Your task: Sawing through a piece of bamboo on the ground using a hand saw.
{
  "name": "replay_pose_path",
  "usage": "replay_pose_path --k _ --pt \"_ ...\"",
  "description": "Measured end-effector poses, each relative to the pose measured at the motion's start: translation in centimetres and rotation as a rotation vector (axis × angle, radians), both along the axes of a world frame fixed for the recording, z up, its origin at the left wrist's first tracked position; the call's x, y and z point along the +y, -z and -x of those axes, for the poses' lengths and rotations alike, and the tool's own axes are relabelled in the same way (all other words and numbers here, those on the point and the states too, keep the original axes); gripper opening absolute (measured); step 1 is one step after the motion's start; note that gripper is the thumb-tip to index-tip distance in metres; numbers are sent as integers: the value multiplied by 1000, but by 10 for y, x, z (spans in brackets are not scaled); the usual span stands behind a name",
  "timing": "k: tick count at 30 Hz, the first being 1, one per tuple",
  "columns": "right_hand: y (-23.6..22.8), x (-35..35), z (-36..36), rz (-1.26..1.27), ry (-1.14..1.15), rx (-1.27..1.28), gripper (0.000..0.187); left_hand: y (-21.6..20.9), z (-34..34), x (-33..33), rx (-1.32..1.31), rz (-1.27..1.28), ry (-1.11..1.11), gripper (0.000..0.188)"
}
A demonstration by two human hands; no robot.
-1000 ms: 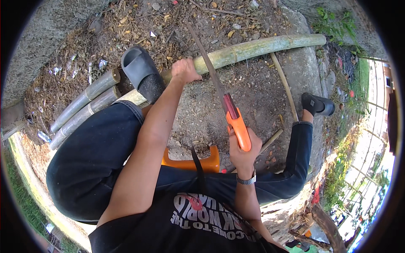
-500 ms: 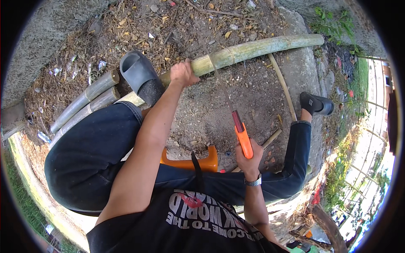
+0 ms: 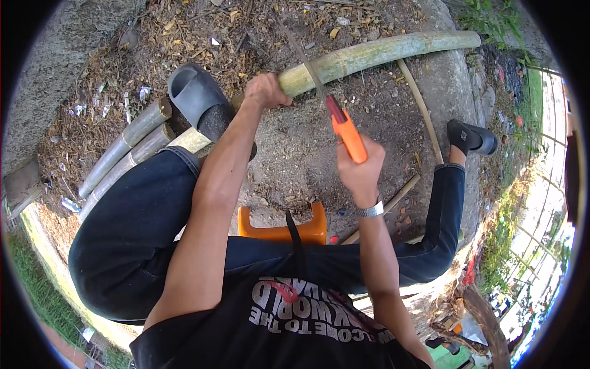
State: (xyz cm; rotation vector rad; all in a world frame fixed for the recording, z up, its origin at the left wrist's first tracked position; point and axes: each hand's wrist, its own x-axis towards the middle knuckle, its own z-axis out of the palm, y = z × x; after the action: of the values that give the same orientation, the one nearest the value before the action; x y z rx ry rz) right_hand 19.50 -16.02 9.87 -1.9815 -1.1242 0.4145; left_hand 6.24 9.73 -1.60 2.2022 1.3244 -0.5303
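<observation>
A long pale-green bamboo pole [image 3: 393, 51] lies crosswise before me, curving in the view. My left hand [image 3: 266, 91] is wrapped over it, close to my slippered left foot, which rests against the pole. In my right hand [image 3: 361, 166] is a handsaw [image 3: 348, 136] with an orange handle. Its thin blade crosses the pole just right of my left hand, and the tip reaches past the far side. The depth of any cut is too small to make out.
Several cut bamboo pieces [image 3: 129, 144] lie at the left beside my left slipper [image 3: 195, 92]. An orange plastic stool [image 3: 283, 234] stands under my legs. A thin stick [image 3: 421, 104] lies between the pole and my right foot. Dry leaves and litter cover the soil.
My right hand has pushed the saw forward, away from me, so more blade now extends beyond the pole. My left hand keeps its hold on the bamboo.
</observation>
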Motion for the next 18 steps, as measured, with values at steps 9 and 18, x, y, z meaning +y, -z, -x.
replay_pose_path --k 9,18 --pt "-90 28 5 167 -152 -66 21 21 2 -51 -25 -121 -105 78" --pt "-120 -83 -3 -70 245 500 18 39 3 -93 -227 -408 -144 75"
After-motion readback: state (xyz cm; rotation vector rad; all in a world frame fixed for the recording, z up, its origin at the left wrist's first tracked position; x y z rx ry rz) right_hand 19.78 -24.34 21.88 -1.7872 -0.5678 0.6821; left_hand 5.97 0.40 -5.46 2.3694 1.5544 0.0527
